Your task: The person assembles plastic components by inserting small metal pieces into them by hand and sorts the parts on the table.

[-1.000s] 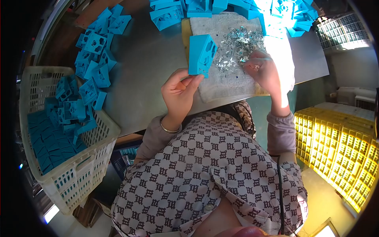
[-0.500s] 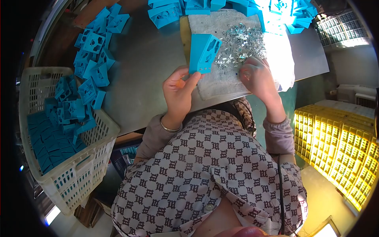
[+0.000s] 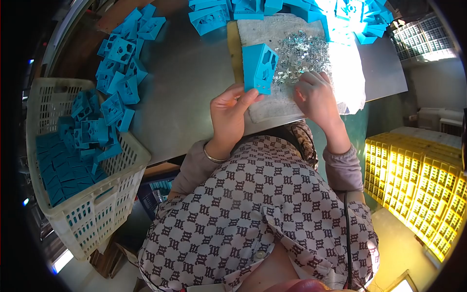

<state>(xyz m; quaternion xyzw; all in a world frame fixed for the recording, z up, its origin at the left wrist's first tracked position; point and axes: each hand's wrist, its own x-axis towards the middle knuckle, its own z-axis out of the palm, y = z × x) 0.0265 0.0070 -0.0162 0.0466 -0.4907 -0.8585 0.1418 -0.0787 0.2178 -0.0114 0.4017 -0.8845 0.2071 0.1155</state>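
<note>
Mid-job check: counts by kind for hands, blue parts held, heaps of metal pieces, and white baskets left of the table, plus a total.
Hands: 2, left hand and right hand
Held blue part: 1
Heap of metal pieces: 1, pieces too small to count
White basket: 1
Total: 5

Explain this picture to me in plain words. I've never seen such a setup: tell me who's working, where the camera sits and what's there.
There is no machine here, just a person's two bare hands. The camera is worn on that person's head and looks forward and down. The left hand holds a blue part with cut-out openings. The right hand is curled beside small shiny pieces spread on a pale cloth; whether it holds one is hidden. More blue parts lie heaped around the table, and others fill a white basket at the left.
</note>
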